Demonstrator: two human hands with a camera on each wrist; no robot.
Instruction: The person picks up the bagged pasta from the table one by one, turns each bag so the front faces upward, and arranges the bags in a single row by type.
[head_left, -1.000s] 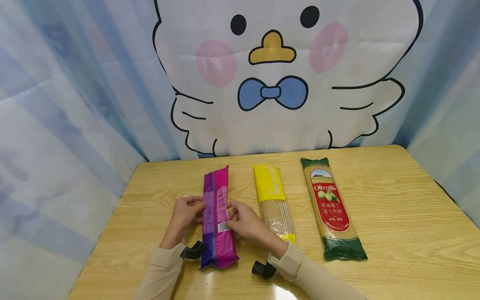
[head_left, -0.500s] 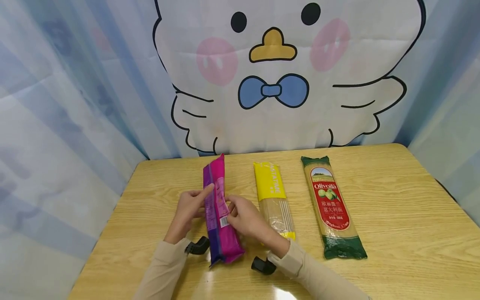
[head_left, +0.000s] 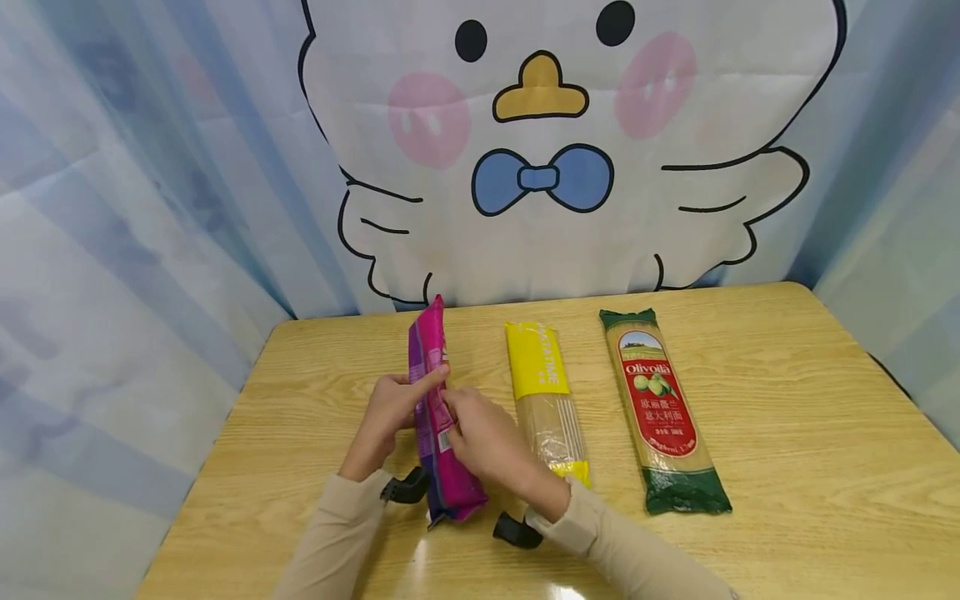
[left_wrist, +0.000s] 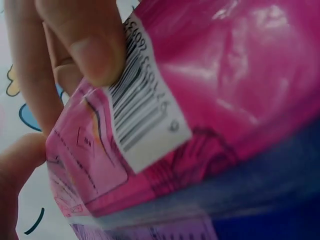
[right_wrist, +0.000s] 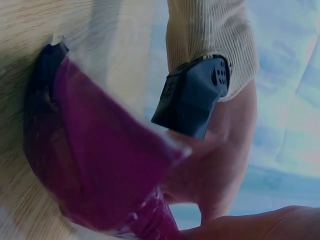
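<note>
A long pink and purple plastic packet [head_left: 452,483] stands tilted at the left-middle of the table, its far end higher and narrower in the head view. My left hand [head_left: 386,421] grips its left side, the thumb laid across the upper edge. From the right, my right hand [head_left: 491,442] pinches the packet near the white barcode label [left_wrist: 147,117]. In the left wrist view, right-hand fingers press beside that label and crease the film. The right wrist view shows the packet's crimped end and, behind it, the left hand [right_wrist: 215,170]. The packet hides several left-hand fingers.
A yellow and clear packet of spaghetti [head_left: 542,375] lies just right of my right hand. Farther right is a green-ended Olivoilà spaghetti packet [head_left: 663,408]. All are on a wooden table [head_left: 810,433], with a cartoon-printed curtain [head_left: 540,250] behind its far edge.
The packet has gone from lying with its back upward to tilted on its side, the far end higher. My left thumb has moved over its edge. The other two packets stayed put.
</note>
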